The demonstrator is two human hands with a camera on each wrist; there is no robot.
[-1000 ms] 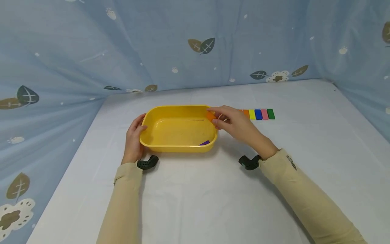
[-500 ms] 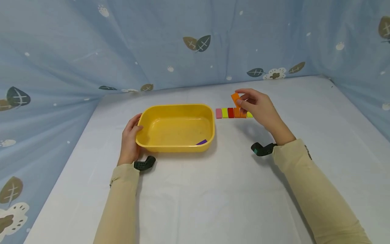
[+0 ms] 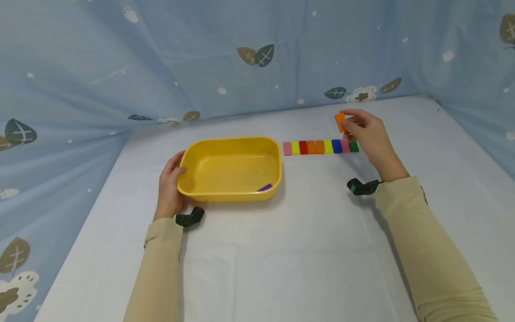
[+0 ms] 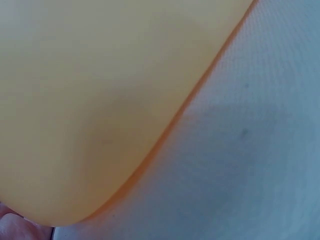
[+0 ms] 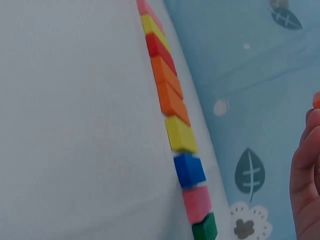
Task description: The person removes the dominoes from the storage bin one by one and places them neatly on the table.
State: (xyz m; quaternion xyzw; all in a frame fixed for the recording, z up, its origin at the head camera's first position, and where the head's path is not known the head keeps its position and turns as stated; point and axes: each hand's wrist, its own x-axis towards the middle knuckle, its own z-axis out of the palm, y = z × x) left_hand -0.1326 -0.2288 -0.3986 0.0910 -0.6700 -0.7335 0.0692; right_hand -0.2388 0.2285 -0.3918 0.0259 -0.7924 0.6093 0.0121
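Note:
My left hand [image 3: 170, 187] grips the left side of a yellow plastic basin [image 3: 229, 196], thumb over the rim. In the basin's front right corner lies a purple block [image 3: 265, 187]. An orange block [image 3: 340, 122] is pinched between the thumb and fingers of my right hand [image 3: 369, 135], raised above the right end of a row of coloured blocks. That row runs from a pink block [image 3: 287, 148] on the left to a green block [image 3: 353, 146], partly hidden by the hand. In the right wrist view, fingers [image 5: 307, 175] and a sliver of the orange block [image 5: 316, 100] show at the edge.
The row also has a blue block [image 3: 336, 146], a red block [image 3: 303, 147], and yellow and orange ones. A white cloth [image 3: 257, 259] covers the table. Behind it hangs a blue curtain [image 3: 181, 44] with leaf prints. Each wrist carries a black camera [image 3: 190, 217].
My right hand has carried the orange block from the basin's right rim rightward along the row, revealing its left blocks. The left hand keeps its grip on the basin.

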